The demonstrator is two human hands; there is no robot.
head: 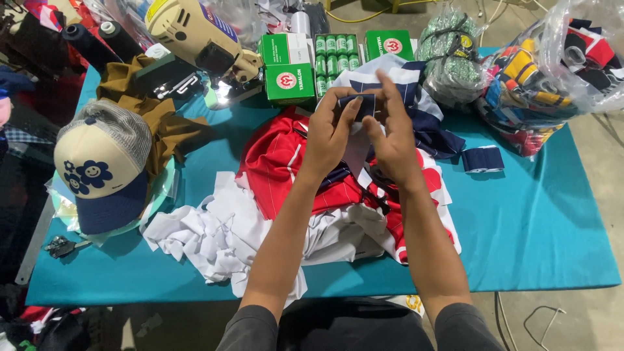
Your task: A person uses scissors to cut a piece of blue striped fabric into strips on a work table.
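Note:
My left hand (330, 133) and my right hand (393, 140) are raised together over a teal table (539, 221). Both pinch a small navy fabric piece (359, 104) between the fingertips. Beneath them lies a red garment with thin white stripes (279, 159), and white fabric scraps (214, 237) are heaped at the near side. A navy and white garment (422, 107) lies behind my hands. Another folded navy fabric piece (482, 159) rests on the table to the right.
A cream and navy cap with flower faces (97, 169) sits at the left over brown cloth (162, 123). A beige handheld cutting machine (195, 36) stands at the back, beside green boxes (286, 68) and thread spools (335, 55). Plastic bags of fabric (546, 71) fill the right back corner.

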